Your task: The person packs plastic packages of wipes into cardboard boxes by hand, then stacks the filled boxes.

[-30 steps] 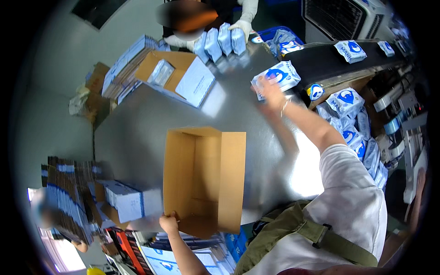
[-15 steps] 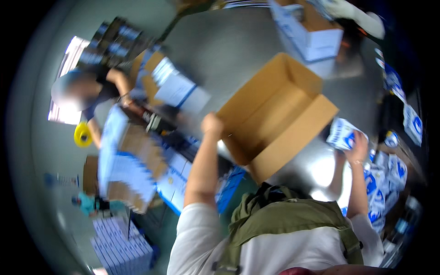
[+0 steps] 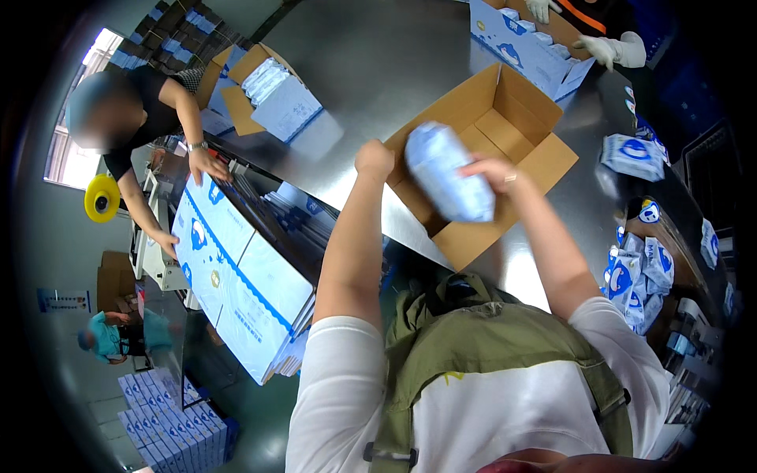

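An open brown cardboard box [image 3: 527, 98] sits slanted on the metal table before me. At its left edge, my left hand [image 3: 374, 159] is closed on the rim, the fingertips partly hidden. My right hand [image 3: 493, 172] grips a plump, soft white-and-blue packet [image 3: 445, 173] over the open box. Motion blurs this packet a little, and its fingers press on its right side. Inside the box, the part of the floor that shows is bare cardboard.
Another packet [image 3: 633, 157] lies at the table's right, above a heap of packets [image 3: 635, 276]. A co-worker's gloved hands are at a filled box [image 3: 520, 43] at the far right. On the left, a co-worker holds a stack of flat cartons [image 3: 236, 276]; another packed box [image 3: 288, 110] stands behind.
My right hand has carried a packet from the table's right side to above the box. My left hand stays on the box's edge. The co-worker on the left now grips the flat cartons.
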`<state>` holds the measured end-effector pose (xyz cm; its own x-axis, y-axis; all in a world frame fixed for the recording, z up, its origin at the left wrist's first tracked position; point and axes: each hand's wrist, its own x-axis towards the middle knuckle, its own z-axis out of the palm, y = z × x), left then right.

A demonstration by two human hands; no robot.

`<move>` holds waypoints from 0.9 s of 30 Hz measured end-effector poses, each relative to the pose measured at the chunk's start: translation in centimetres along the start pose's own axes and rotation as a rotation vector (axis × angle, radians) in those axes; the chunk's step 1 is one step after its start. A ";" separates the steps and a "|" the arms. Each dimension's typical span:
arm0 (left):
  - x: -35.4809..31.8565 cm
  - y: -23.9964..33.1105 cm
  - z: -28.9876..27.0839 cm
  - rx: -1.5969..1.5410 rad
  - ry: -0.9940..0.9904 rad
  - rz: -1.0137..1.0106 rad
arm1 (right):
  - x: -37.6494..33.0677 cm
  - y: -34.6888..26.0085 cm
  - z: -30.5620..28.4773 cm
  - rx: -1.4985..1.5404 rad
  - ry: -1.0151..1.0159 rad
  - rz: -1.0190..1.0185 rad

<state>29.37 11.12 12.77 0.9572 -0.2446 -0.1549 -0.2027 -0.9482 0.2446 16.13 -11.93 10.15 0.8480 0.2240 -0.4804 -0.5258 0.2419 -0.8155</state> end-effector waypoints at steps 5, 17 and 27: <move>-0.5 -0.8 0.1 0.003 0.011 0.042 | 6.5 7.2 7.0 -0.922 0.149 -0.123; -0.3 -6.6 -6.4 -0.224 0.077 0.063 | -9.7 3.6 14.4 -0.799 0.247 -0.778; -26.5 -41.3 -25.5 -0.981 0.575 -0.553 | 0.5 4.5 28.6 0.018 -0.253 -0.241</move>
<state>17.62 61.91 31.20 0.8664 0.4919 -0.0863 0.2545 -0.2862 0.9238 12.27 16.27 15.43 0.9056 0.3851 -0.1779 -0.3158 0.3321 -0.8888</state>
